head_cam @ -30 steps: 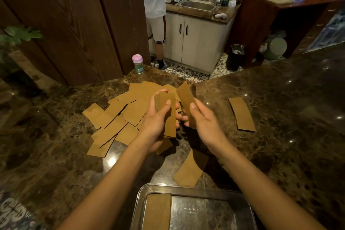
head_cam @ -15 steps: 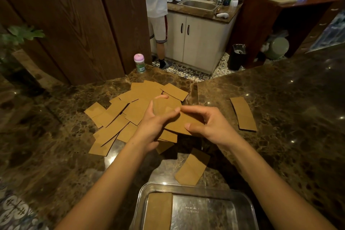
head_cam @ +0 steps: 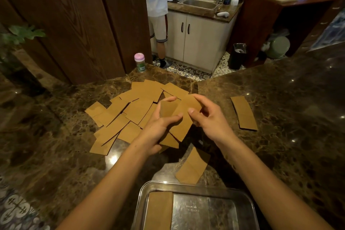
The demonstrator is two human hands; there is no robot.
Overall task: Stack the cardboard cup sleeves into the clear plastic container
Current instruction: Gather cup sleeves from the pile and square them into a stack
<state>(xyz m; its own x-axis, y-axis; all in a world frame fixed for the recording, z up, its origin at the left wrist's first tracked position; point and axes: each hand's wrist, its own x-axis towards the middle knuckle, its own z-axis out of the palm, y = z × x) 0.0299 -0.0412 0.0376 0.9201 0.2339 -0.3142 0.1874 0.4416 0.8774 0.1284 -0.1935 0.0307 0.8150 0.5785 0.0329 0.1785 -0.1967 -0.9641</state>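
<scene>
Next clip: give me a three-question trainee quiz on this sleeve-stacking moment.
1. True or false: the clear container holds no sleeves.
2. The held sleeves are gripped by: A) left hand only, B) right hand only, C) both.
3. Fill in: the lone sleeve nearest the container lies on the ____.
Key: 1 false, a stack lies inside; 2 C; 3 counter.

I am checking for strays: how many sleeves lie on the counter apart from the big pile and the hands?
2: the near sleeve just beyond the container, and the right sleeve at far right, maybe hiding others beneath.
</scene>
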